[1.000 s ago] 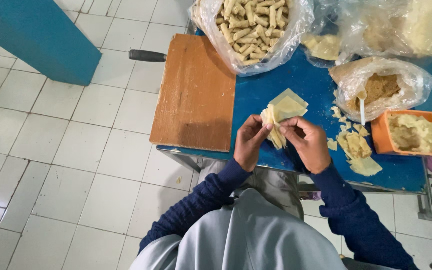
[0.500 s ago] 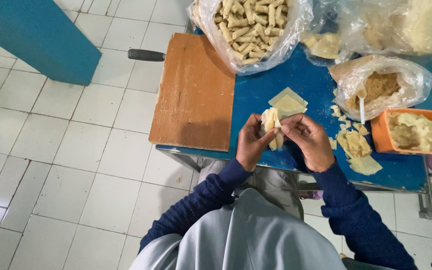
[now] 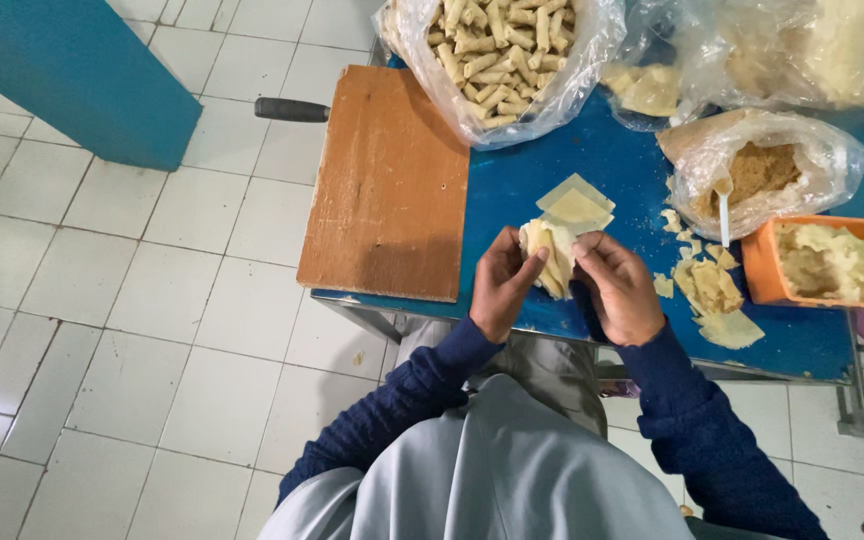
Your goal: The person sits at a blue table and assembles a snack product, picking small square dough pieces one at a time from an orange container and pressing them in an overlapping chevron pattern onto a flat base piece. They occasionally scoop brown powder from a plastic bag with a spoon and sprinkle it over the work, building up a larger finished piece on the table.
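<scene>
Gripping a pale folded wrapper (image 3: 550,255) from both sides, the left hand (image 3: 500,285) and right hand (image 3: 620,288) were held over the front edge of the blue table (image 3: 562,170). Fingers of both hands were closed on the wrapper; its contents could not be made out. Flat wrapper squares (image 3: 577,205) lay just behind, and a wooden board (image 3: 387,185) was positioned alongside.

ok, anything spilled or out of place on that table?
Yes: torn wrapper scraps lie scattered loose on the blue table beside the neat wrapper stack. A black handle juts past the wooden board over the floor.
</scene>
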{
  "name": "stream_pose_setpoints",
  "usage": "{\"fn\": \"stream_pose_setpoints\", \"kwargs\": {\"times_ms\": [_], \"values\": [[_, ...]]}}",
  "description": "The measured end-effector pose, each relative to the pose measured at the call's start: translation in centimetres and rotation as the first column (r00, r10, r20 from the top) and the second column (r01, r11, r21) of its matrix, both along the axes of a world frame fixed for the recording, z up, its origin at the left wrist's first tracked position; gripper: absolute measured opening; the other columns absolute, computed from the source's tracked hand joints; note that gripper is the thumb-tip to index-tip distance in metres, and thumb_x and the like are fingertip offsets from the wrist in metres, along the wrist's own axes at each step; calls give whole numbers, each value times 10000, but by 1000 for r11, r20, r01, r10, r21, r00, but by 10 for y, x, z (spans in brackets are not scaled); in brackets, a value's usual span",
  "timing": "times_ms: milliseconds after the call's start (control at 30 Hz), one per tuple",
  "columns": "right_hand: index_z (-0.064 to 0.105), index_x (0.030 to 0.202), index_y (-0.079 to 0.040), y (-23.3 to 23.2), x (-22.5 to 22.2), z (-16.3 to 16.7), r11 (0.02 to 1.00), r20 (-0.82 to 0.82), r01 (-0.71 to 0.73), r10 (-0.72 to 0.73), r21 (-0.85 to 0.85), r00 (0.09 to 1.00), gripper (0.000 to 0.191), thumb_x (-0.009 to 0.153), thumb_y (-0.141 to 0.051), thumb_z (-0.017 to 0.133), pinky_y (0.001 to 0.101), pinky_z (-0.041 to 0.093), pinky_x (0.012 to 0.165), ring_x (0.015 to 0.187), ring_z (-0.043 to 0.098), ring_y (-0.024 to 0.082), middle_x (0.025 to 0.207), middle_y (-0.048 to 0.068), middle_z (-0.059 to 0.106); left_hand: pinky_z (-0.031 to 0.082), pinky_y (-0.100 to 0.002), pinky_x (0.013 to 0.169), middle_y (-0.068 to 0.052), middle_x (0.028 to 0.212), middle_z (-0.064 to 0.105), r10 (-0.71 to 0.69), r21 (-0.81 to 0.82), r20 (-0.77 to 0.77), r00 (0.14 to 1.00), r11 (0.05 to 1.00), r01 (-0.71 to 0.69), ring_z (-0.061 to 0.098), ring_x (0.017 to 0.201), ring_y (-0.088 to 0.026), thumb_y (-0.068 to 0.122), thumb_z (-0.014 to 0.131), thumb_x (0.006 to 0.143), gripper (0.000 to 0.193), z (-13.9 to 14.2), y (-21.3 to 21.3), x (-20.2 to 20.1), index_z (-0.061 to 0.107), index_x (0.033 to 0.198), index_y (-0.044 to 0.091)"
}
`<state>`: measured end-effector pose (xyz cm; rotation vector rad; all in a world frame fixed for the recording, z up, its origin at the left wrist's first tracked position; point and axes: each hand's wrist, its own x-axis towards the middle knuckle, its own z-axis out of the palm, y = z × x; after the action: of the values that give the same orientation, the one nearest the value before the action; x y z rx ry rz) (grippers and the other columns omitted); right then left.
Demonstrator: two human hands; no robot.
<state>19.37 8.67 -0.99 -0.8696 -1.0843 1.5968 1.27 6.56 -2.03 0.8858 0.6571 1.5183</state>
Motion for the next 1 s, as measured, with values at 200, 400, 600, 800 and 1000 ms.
{"fn": "stream_pose_setpoints", "kwargs": {"times_ms": [200,400,600,800,1000], "values": [[639,1182,-35,17,18,2,963,-240,87,-151,-257,959,212,1054,-174,543,307,551,877,1013,679,172,1146,91,696,472,-243,856,-8,1029,603,106,27,58,993,994,-108,551,959,-54,118,608,1090,108,-2,-4,0,525,1082,50],[601,1121,-33,46,22,31,866,325,275,-425,418,845,116,1123,-148,618,392,538,834,929,670,274,1063,140,679,490,-251,854,-11,1034,602,200,-5,130,971,980,-201,570,955,-65,141,585,1083,109,0,-5,2,501,1086,72],[658,1058,-31,23,-9,42,614,628,-224,-587,757,511,51,1044,-79,647,405,563,861,1034,710,315,1135,126,744,471,-243,904,-12,1072,600,215,8,167,962,976,-219,556,1001,-62,120,595,1091,108,4,-5,1,498,1094,72],[694,1086,-36,8,-18,48,568,633,-296,-608,768,479,98,1004,-86,673,399,564,890,1035,709,323,1128,121,741,475,-247,932,-11,1086,615,200,9,156,967,979,-203,573,1026,-65,118,602,1074,117,8,-8,0,513,1130,66],[687,1164,-49,2,-13,67,715,660,-221,-420,664,624,142,1035,-57,628,349,568,902,1100,723,253,1208,101,744,483,-255,939,-17,1103,637,137,12,176,975,990,-141,593,1039,-76,115,633,1066,135,6,-6,-2,542,1147,56]]}}
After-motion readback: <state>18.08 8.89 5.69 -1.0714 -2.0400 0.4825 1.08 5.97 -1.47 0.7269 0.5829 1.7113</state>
